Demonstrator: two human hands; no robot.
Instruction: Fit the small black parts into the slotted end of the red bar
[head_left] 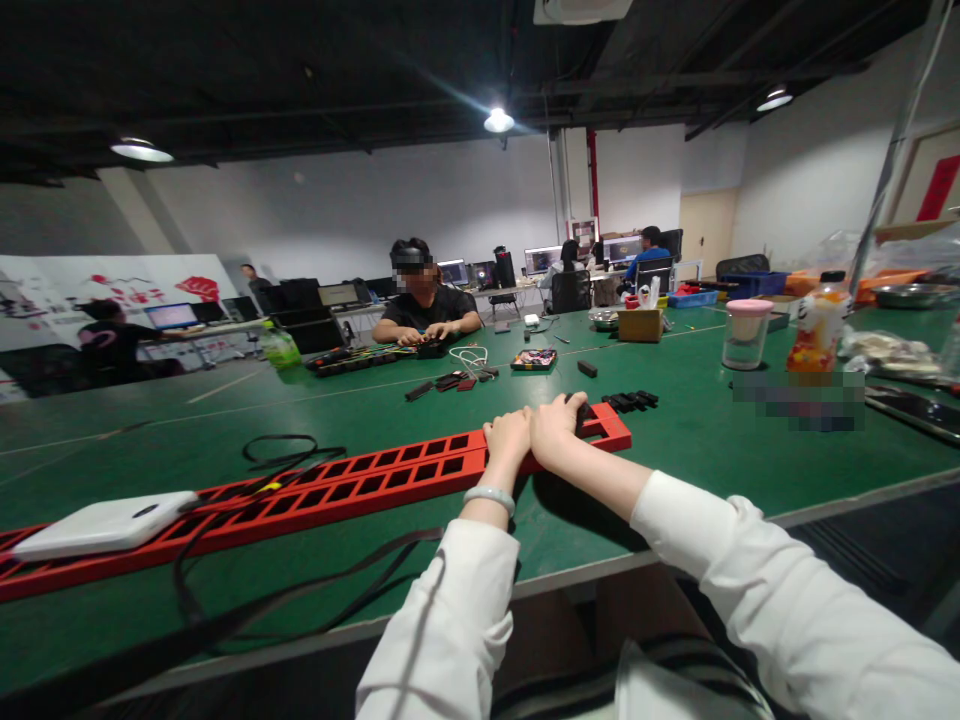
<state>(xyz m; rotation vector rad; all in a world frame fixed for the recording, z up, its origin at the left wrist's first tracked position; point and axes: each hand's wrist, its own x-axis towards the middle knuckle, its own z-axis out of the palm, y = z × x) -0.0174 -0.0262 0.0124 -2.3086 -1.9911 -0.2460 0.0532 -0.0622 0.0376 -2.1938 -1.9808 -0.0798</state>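
Note:
A long red slotted frame (420, 480) lies lengthwise on the green table. My left hand (508, 440), with a pale bangle on the wrist, is closed over the frame near its right end. Right against it, my right hand (553, 430) is bent over the same end, its fingers closed on a small black block (580, 412) at the slots; the block is partly hidden by the hand. Several loose black blocks (630, 401) lie in a row just beyond the frame's end. A single dark block (587, 369) rests farther back.
A white power bank (105, 525) with black cables sits on the frame's left part. Dark and reddish pieces (454, 381) and a small patterned box (534, 359) lie ahead. A lidded cup (746, 335) and a drink bottle (817, 325) stand right. A co-worker (427, 300) sits opposite.

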